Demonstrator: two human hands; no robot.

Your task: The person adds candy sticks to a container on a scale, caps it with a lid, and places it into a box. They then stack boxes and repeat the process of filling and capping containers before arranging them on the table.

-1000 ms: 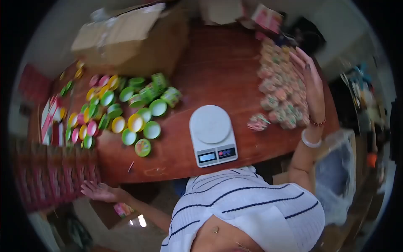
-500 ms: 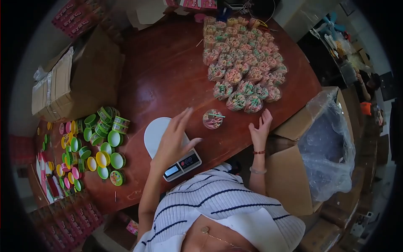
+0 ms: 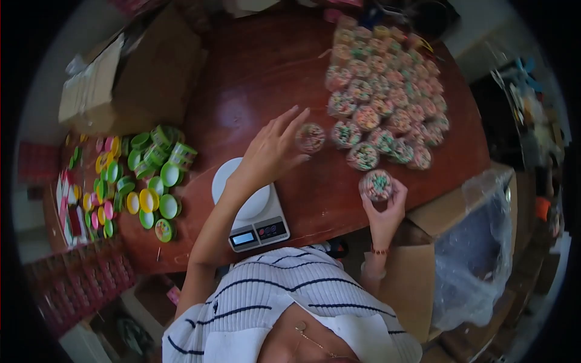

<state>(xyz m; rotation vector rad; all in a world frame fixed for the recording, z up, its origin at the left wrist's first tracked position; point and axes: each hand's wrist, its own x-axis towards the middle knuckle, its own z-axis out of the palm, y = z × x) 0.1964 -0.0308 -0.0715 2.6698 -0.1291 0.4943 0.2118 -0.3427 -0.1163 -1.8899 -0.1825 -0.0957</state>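
Observation:
My right hand [image 3: 387, 209] grips a clear round cup of pink and green sticks [image 3: 377, 185], just in front of the cluster of similar filled cups [image 3: 387, 103]. My left hand [image 3: 271, 148] hovers beyond the white scale [image 3: 257, 212], its fingers apart and holding nothing. Close to its fingertips stands another cup of sticks [image 3: 310, 138]; whether they touch it cannot be made out. The scale's round plate [image 3: 249, 202] is partly hidden under my left forearm, and its display is lit.
Green, yellow and pink lids [image 3: 145, 199] lie scattered at the left, beside a large cardboard box [image 3: 130, 78]. An open box lined with clear plastic [image 3: 472, 242] stands at the right. Stacked pink printed packages [image 3: 78, 278] are at the lower left.
My right hand has closed around a cup. My left hand has moved forward and right, and the single cup stands farther from me, near its fingers. The view has shifted somewhat.

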